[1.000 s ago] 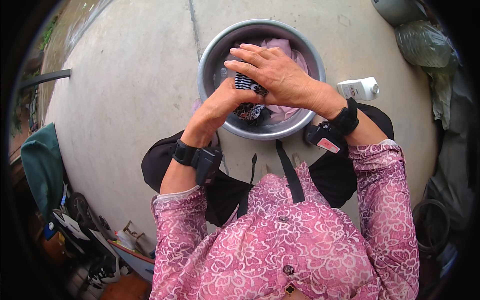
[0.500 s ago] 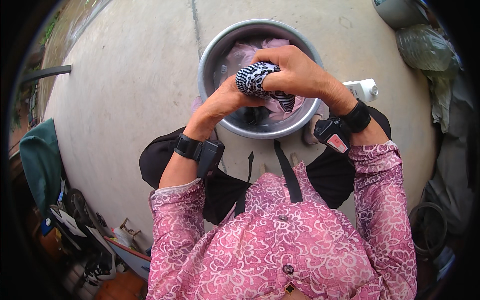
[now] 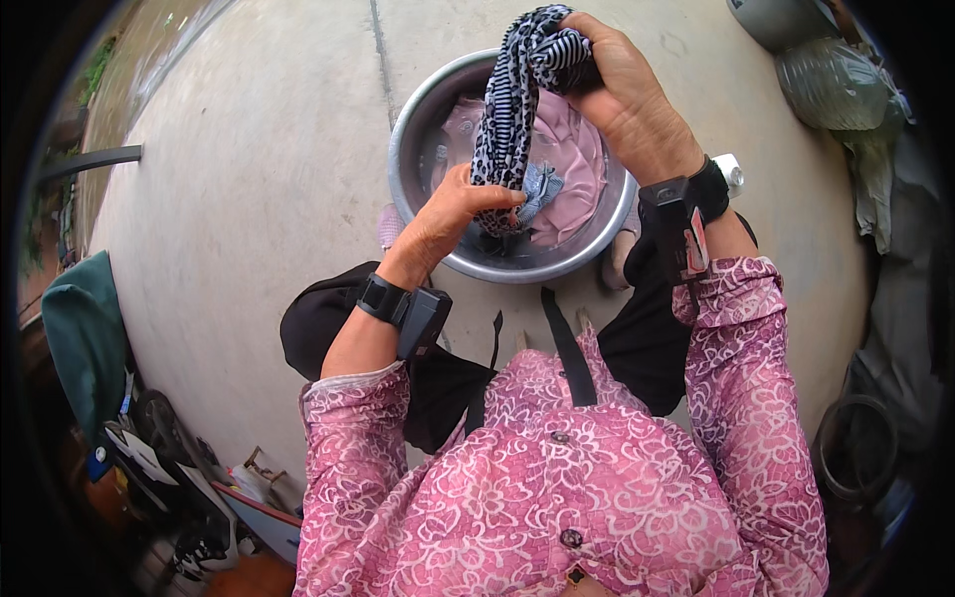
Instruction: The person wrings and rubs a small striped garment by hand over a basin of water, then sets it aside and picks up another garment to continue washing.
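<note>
A black-and-white cloth (image 3: 504,124), printed with leopard spots and stripes, is stretched between my hands above a metal basin (image 3: 400,169). My left hand (image 3: 453,211) grips its lower end, thumb across the fabric. Farther out and higher, my right hand (image 3: 629,95) clutches the bunched upper end, with its fingertips partly hidden. A pink garment (image 3: 575,149) lies in the basin, in what looks like water. Beside my left thumb shows a small light-blue piece of fabric (image 3: 542,187); whether it belongs to the printed cloth I cannot tell.
Behind my right wrist stands a white bottle (image 3: 734,171), partly covered. At the far right are a clear plastic jug (image 3: 831,88) and a grey container (image 3: 781,20). A green cloth (image 3: 80,318) hangs at the left above assorted clutter. The basin stands on concrete floor (image 3: 239,179).
The printed cloth was bunched between both hands and is now drawn out lengthwise. My right hand has moved up and away to the right; my left has dropped slightly. The light-blue fabric has come into sight.
</note>
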The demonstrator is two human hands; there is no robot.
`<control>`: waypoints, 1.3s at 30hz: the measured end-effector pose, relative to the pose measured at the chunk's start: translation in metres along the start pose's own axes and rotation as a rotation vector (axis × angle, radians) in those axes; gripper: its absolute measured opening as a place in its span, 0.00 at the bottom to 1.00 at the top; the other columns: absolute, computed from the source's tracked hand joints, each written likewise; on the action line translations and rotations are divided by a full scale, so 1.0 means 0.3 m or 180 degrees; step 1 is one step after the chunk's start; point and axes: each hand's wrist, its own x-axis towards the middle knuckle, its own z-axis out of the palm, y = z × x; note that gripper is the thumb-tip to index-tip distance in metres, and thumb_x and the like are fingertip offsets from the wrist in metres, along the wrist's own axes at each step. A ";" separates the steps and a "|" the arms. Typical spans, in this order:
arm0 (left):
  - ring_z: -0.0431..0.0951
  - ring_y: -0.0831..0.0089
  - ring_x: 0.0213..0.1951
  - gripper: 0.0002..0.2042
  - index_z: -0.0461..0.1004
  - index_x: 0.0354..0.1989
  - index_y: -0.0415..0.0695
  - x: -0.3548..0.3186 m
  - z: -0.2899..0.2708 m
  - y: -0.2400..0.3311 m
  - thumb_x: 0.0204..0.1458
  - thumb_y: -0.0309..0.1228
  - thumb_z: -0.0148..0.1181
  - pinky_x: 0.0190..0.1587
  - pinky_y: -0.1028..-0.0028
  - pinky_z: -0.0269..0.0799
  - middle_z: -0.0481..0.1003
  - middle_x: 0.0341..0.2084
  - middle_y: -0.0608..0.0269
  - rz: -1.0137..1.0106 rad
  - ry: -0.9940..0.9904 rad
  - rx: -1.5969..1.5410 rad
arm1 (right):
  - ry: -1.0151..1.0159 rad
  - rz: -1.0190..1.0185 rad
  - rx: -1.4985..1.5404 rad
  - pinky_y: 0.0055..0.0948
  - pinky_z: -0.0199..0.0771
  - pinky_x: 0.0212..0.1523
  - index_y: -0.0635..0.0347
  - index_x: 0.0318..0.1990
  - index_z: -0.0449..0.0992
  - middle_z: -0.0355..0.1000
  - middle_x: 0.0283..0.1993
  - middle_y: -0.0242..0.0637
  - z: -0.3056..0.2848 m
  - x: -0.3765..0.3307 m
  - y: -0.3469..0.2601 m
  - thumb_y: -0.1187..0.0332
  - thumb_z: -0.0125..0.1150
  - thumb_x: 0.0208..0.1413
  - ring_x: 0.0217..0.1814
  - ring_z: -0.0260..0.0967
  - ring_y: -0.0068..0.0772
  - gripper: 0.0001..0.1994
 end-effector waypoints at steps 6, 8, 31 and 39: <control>0.73 0.72 0.21 0.04 0.69 0.27 0.39 -0.006 0.000 0.001 0.44 0.26 0.54 0.29 0.74 0.70 0.72 0.20 0.62 -0.0176 0.0318 -0.1042 | 0.0311 -0.0140 -0.1369 0.22 0.71 0.30 0.67 0.36 0.72 0.72 0.29 0.34 -0.061 -0.029 0.069 0.71 0.54 0.49 0.28 0.69 0.23 0.09; 0.75 0.71 0.24 0.10 0.69 0.37 0.38 -0.005 -0.020 -0.011 0.49 0.31 0.53 0.28 0.70 0.73 0.74 0.26 0.59 -0.0331 0.0318 -0.1554 | 0.0357 -0.0312 -0.2282 0.20 0.69 0.28 0.69 0.38 0.72 0.72 0.30 0.34 -0.031 -0.075 0.090 0.70 0.54 0.46 0.28 0.68 0.20 0.13; 0.75 0.71 0.25 0.19 0.69 0.42 0.33 -0.037 -0.021 0.057 0.39 0.27 0.55 0.30 0.75 0.74 0.75 0.26 0.56 0.0481 -0.0648 -0.2255 | -0.0947 0.0478 -0.1751 0.30 0.61 0.56 0.60 0.59 0.59 0.62 0.56 0.41 -0.046 -0.079 0.125 0.61 0.60 0.50 0.56 0.60 0.29 0.30; 0.74 0.72 0.34 0.27 0.64 0.49 0.37 -0.020 0.009 0.061 0.36 0.25 0.62 0.37 0.75 0.71 0.73 0.34 0.59 -0.0046 -0.0105 -0.0324 | -0.0233 0.0246 -0.1839 0.20 0.69 0.39 0.66 0.41 0.70 0.72 0.35 0.34 -0.022 -0.076 0.137 0.71 0.61 0.46 0.36 0.69 0.21 0.14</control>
